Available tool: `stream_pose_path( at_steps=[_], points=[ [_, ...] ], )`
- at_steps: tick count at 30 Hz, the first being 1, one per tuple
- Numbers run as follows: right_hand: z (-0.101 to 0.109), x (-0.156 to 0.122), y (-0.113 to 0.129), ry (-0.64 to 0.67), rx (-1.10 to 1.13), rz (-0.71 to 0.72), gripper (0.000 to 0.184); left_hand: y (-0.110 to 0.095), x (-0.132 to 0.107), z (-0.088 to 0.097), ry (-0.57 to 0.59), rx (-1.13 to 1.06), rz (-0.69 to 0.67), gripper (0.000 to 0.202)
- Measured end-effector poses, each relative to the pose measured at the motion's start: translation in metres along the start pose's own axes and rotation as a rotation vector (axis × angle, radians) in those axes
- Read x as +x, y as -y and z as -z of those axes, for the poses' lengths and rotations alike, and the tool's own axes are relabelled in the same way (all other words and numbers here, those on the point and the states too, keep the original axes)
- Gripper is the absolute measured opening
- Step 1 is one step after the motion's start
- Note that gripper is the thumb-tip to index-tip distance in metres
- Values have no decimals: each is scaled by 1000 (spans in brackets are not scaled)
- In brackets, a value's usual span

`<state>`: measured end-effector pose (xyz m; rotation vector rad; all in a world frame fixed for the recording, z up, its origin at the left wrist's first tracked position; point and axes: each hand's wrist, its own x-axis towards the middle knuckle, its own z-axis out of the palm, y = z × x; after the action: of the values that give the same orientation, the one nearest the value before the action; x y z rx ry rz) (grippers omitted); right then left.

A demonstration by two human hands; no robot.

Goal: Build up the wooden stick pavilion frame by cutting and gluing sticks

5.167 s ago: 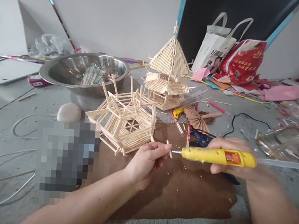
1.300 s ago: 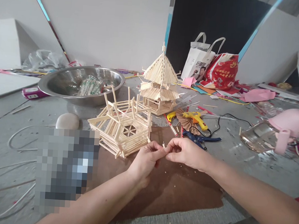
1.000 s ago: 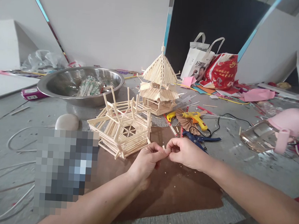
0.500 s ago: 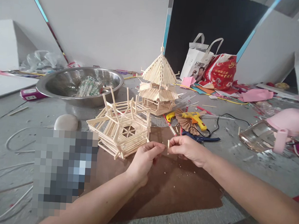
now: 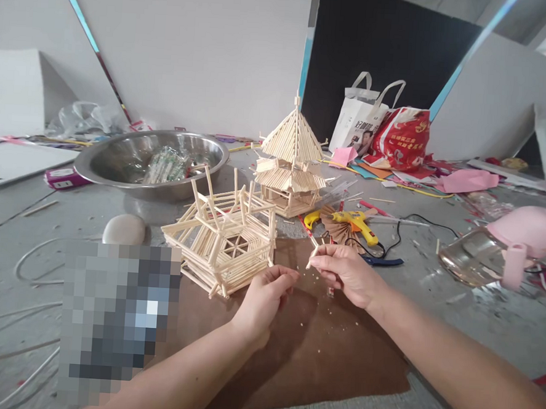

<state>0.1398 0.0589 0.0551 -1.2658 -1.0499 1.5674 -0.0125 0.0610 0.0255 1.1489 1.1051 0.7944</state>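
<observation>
Wooden stick piece (image 5: 312, 258) clamped in the right hand (image 5: 345, 272), the left hand (image 5: 263, 298) with fingertips together nearby; a slack pinch could drop it onto the brown sheet (image 5: 322, 374).

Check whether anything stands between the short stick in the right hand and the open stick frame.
Nothing visible blocks the straight line from the short stick in the right hand to the stick frame; brown sheet shows in the gap. The left hand is just below that line in view, near the frame's right corner.
</observation>
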Motion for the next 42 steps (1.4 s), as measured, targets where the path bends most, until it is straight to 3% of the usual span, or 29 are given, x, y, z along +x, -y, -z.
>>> stream_pose_path(
  at_steps=[5, 7, 10, 12, 17, 22, 29, 42],
  points=[
    [-11, 16, 25, 61, 125, 24, 15, -4, -9, 1, 95, 250, -174, 14],
    [-19, 27, 39, 89, 135, 3, 15, -10, -16, 3, 101, 473, -370, 12],
    [-31, 43, 55, 133, 106, -63, 16, -17, -24, 7, 35, 1064, -791, 18],
    [-39, 54, 61, 160, 70, -122, 18, -23, -27, 11, -38, 1303, -911, 18],
    [-53, 73, 65, 207, -34, -221, 20, -35, -28, 16, -186, 1513, -864, 12],
    [-58, 84, 64, 191, -82, -288, 21, -35, -28, 18, -306, 1571, -838, 26],
    [-61, 90, 62, 189, -92, -305, 20, -32, -26, 19, -277, 1588, -787, 34],
    [-66, 92, 69, 199, -247, -382, 17, -31, -26, 17, -268, 1611, -764, 29]
  ],
)
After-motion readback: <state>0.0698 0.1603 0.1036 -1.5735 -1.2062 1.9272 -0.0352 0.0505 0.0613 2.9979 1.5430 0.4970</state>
